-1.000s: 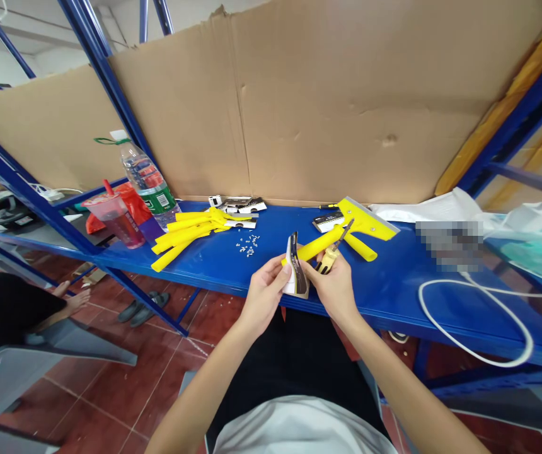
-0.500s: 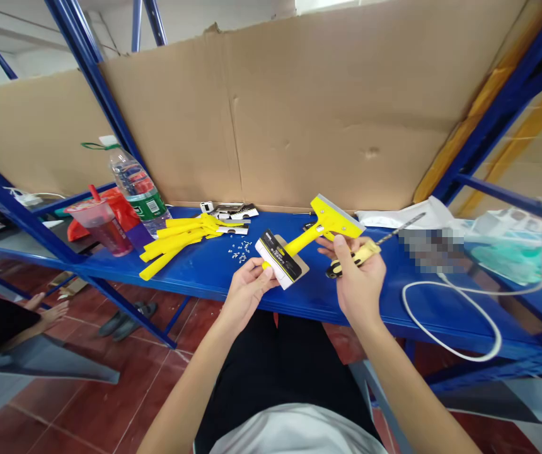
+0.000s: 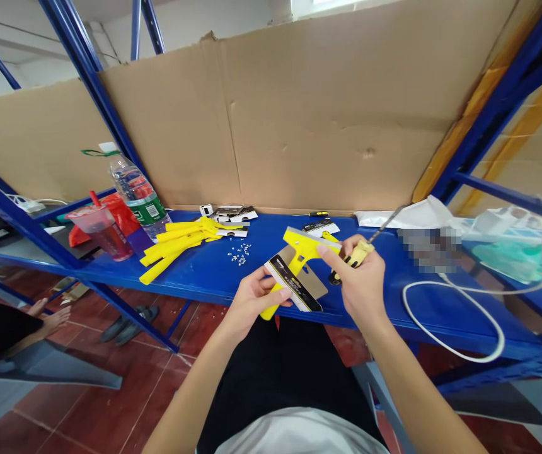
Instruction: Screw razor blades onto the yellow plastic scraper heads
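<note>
My left hand (image 3: 254,299) is closed around the handle of a yellow scraper (image 3: 305,246), pinching a black-and-white packaging card (image 3: 294,282) against it. The scraper's wide head points up, away from me. My right hand (image 3: 364,280) grips a screwdriver (image 3: 360,252) with a yellow-and-black handle, its long shaft slanting up to the right. The thumb of that same hand presses on the right end of the scraper head. Small loose screws (image 3: 239,253) lie scattered on the blue shelf, left of the scraper. Beyond them is a pile of yellow scrapers (image 3: 176,246).
A drink cup (image 3: 103,233) and a large water bottle (image 3: 141,195) stand at the left. Behind my hands lie another carded scraper (image 3: 322,228) and a small yellow-and-black tool (image 3: 319,214). A white cable (image 3: 455,353) loops over the front edge at right.
The scraper and card have moved left and down towards me, and the head has turned over to its other face. My right hand still has the screwdriver, with its thumb now on the head.
</note>
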`<state>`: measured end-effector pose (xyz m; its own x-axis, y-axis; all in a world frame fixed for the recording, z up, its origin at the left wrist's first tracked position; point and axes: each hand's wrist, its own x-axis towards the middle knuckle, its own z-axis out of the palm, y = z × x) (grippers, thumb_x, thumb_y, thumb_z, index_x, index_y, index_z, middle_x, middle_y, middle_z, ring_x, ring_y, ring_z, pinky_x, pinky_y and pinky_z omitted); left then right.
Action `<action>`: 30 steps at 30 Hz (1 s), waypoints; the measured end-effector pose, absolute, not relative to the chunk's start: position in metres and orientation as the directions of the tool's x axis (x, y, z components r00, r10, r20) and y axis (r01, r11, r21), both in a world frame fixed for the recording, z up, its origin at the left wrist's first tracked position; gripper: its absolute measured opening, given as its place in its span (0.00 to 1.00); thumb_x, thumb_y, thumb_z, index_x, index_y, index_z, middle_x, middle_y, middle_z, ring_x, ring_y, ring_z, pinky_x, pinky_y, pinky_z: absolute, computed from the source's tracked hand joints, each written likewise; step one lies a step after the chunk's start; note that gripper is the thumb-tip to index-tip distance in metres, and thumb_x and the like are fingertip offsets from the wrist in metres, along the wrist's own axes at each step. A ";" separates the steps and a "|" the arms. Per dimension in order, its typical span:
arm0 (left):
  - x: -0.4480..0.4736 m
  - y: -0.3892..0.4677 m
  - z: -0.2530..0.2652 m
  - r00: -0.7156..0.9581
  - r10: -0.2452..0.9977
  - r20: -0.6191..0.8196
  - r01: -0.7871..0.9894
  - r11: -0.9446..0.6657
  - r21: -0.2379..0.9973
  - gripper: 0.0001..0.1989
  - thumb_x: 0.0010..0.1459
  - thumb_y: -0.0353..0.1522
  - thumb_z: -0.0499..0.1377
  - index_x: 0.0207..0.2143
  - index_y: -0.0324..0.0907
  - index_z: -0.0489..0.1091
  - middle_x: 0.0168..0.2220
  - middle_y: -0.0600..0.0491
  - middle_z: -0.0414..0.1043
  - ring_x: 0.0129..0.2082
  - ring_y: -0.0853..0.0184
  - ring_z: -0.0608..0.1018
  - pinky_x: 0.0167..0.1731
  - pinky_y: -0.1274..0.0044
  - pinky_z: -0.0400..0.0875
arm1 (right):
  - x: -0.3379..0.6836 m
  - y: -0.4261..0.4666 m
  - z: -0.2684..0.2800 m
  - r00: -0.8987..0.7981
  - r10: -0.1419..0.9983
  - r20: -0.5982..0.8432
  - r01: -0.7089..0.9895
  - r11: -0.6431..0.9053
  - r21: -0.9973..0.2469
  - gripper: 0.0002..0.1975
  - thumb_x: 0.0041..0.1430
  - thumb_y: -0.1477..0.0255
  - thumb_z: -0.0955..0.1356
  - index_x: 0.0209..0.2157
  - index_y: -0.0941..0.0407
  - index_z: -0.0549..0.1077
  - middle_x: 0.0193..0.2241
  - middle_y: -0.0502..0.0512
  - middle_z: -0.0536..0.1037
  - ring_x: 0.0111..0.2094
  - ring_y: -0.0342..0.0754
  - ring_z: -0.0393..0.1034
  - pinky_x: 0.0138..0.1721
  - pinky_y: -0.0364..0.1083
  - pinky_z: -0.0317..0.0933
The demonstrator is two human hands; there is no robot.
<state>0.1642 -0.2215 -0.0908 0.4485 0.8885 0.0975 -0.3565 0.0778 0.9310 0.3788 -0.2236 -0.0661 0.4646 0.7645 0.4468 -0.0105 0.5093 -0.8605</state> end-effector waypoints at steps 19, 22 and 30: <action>0.162 -0.234 -0.070 -0.175 0.969 0.177 -0.546 -0.245 0.801 0.26 0.60 0.41 0.78 0.57 0.47 0.75 0.56 0.48 0.82 0.55 0.57 0.84 0.49 0.70 0.86 | 0.331 -0.240 -0.082 -0.213 0.963 0.164 -0.095 0.147 -0.985 0.28 0.59 0.48 0.81 0.40 0.50 0.66 0.50 0.61 0.87 0.51 0.61 0.85 0.55 0.62 0.79; 0.159 -0.231 -0.069 -0.219 0.958 0.183 -0.568 -0.278 0.775 0.25 0.60 0.38 0.78 0.56 0.47 0.75 0.58 0.48 0.81 0.58 0.56 0.84 0.56 0.67 0.83 | 0.308 -0.248 -0.091 -0.327 0.938 0.113 -0.057 0.100 -0.993 0.27 0.58 0.50 0.82 0.40 0.50 0.67 0.44 0.56 0.86 0.46 0.60 0.85 0.49 0.58 0.80; 0.142 -0.217 -0.064 -0.219 0.972 0.086 -0.685 -0.216 0.696 0.20 0.62 0.44 0.76 0.47 0.43 0.76 0.41 0.52 0.81 0.39 0.66 0.83 0.42 0.74 0.79 | 0.298 -0.252 -0.098 -0.374 0.925 0.070 0.108 0.118 -0.987 0.21 0.58 0.57 0.79 0.40 0.51 0.68 0.37 0.50 0.79 0.38 0.52 0.75 0.43 0.52 0.70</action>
<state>0.1416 -0.2165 -0.0640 -0.2193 0.9718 0.0863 -0.6851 -0.2163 0.6956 0.2978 -0.2524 -0.0980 -0.3738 0.9249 0.0698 0.1080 0.1181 -0.9871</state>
